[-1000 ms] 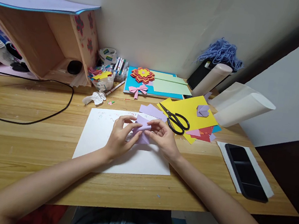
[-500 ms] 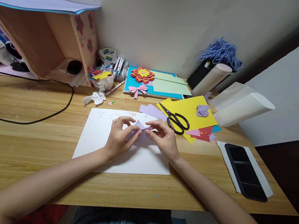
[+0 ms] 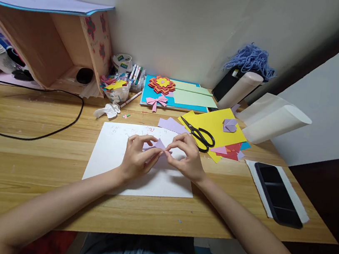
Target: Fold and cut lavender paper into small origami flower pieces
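Note:
A small purple paper piece (image 3: 159,143) is pinched between both hands above a white sheet (image 3: 107,152). My left hand (image 3: 136,156) grips it from the left, thumb and fingertips together. From the right, my right hand (image 3: 186,156) pinches its near edge, and the fingertips of both hands nearly meet. Part of the paper is hidden behind the fingers. Black scissors (image 3: 198,135) lie on yellow paper (image 3: 216,127) beyond my right hand, and a folded purple piece (image 3: 229,125) rests on that paper. Flat purple paper (image 3: 172,125) lies behind the white sheet.
A phone (image 3: 278,195) lies at the right. Red scraps (image 3: 232,152) are near the yellow paper. At the back stand a scrap cup (image 3: 119,92), a blue pad (image 3: 148,94) with a paper flower (image 3: 162,84), and a white roll (image 3: 277,123). A black cable (image 3: 77,120) loops at the left.
The fingertips have shifted slightly toward the near edge of the purple paper and come closer together. More of the paper's pointed part shows above the fingers.

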`<state>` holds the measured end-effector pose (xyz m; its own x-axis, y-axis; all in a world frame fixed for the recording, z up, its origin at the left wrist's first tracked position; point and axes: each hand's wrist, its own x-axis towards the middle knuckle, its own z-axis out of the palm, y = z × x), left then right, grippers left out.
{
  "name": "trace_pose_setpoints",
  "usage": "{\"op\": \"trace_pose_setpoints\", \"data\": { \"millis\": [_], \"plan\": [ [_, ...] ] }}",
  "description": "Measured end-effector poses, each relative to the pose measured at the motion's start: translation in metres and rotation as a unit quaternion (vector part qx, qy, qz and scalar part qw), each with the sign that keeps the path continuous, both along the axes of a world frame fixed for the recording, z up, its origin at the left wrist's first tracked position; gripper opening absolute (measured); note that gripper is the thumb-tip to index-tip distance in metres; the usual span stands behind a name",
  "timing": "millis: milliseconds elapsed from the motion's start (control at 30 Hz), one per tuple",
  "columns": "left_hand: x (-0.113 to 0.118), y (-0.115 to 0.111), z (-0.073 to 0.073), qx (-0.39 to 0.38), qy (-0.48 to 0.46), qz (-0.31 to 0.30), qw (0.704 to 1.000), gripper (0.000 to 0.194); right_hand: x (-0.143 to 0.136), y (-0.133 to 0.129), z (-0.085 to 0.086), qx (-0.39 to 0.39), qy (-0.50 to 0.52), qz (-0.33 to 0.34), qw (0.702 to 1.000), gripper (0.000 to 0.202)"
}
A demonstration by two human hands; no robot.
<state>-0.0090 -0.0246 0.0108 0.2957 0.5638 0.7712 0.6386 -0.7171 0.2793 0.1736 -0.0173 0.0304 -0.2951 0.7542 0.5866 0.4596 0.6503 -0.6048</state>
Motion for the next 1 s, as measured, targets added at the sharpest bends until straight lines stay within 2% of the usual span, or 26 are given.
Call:
{"op": "trace_pose_setpoints", "data": {
  "millis": [233,400,567,633,900,1000],
  "plan": [
    [-0.001,0.0,-0.001,-0.007,-0.021,-0.005,1.0,0.011,0.007,0.006,0.001,-0.005,0.005,-0.007,1.0,0.008],
    [-0.002,0.002,-0.001,-0.019,-0.029,0.0,0.999,0.011,0.015,0.014,0.002,-0.031,0.055,-0.027,0.998,0.006],
    [-0.002,0.002,0.0,-0.031,-0.026,-0.008,0.999,0.011,0.012,0.012,0.001,-0.076,0.025,0.071,0.994,0.007],
    [-0.002,0.0,0.001,-0.033,-0.024,-0.009,0.999,0.011,0.008,0.008,-0.001,-0.075,0.01,0.087,0.993,0.003],
    [0.0,-0.002,0.005,-0.049,-0.021,0.001,0.999,0.012,0.003,0.002,-0.002,-0.059,0.004,0.069,0.996,0.004],
    [-0.001,0.0,0.004,-0.08,-0.035,0.009,0.996,0.026,0.004,0.004,-0.004,-0.077,0.045,0.049,0.995,0.005]
  ]
}}
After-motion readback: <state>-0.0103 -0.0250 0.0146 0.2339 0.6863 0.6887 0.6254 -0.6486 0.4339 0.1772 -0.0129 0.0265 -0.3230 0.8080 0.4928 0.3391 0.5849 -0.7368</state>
